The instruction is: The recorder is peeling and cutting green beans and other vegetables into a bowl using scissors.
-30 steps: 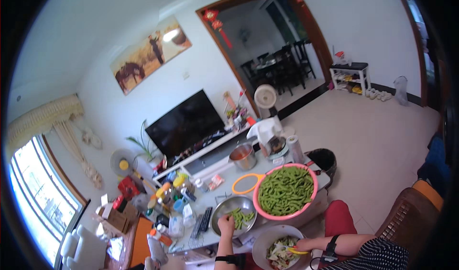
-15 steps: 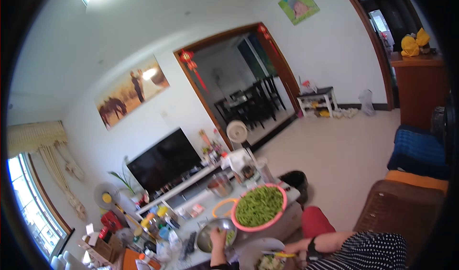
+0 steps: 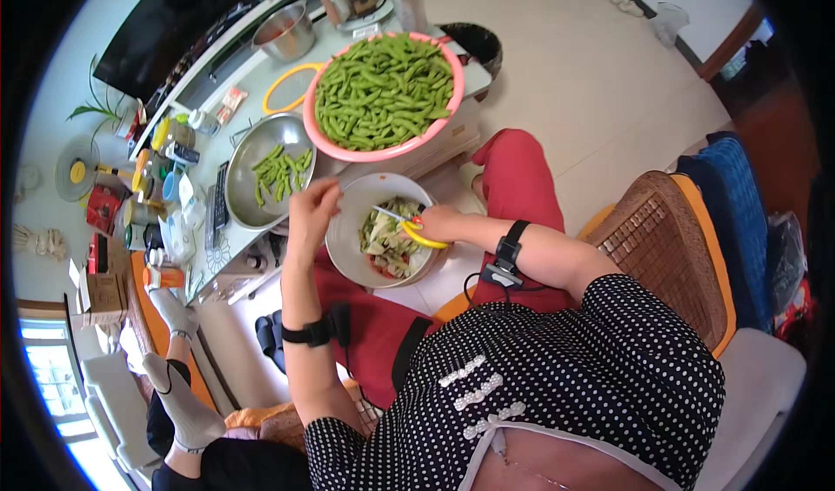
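Note:
My right hand (image 3: 439, 224) grips yellow-handled scissors (image 3: 424, 235), their blades pointing left over a white bucket (image 3: 346, 252). Pale and green vegetable scraps (image 3: 390, 240) lie in the bucket. At the bucket's left rim is my left hand (image 3: 313, 211), fingers bent together as in a pinch; whatever they hold is too small to make out. A steel bowl (image 3: 248, 156) with some green bean pods (image 3: 283, 173) sits just beyond the left hand. Farther off, a pink basin (image 3: 458, 78) is heaped with green pods (image 3: 383, 91).
Jars, bottles and a dark remote control (image 3: 217, 204) crowd the left of the table (image 3: 209, 260). A steel pot (image 3: 285, 32) and an orange-rimmed strainer (image 3: 291, 88) stand behind the bowl. Another person's socked feet (image 3: 187, 408) are at lower left. A black bin (image 3: 474, 47) stands beyond the table.
The view has tilted down from the room to my lap and table. My left hand has come out of the steel bowl to the bucket's rim. The right hand keeps the scissors.

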A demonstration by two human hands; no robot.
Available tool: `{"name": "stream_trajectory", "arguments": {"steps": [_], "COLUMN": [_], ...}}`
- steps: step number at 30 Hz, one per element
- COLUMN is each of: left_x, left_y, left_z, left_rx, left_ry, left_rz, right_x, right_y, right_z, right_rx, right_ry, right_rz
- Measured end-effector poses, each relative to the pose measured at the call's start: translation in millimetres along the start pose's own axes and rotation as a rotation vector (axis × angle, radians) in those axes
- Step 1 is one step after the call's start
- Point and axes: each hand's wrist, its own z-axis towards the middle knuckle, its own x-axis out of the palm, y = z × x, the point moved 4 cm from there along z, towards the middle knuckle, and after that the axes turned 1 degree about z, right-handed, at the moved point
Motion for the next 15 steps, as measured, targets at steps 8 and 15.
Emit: {"name": "stream_trajectory", "arguments": {"steps": [8, 15], "left_x": [33.5, 77.9], "left_y": [-96.9, -113.9], "left_z": [92.5, 128.7], "left_rx": [0.62, 0.835], "left_ry": [-0.233, -0.205], "left_rz": [0.492, 0.937], "right_x": [0.5, -6.4], "right_y": [14.7, 10.4], "right_z": [-1.8, -8.9], "right_rx": [-0.06, -0.085], "right_ry": [0.003, 0.007], "right_rz": [0.186, 0.242]}}
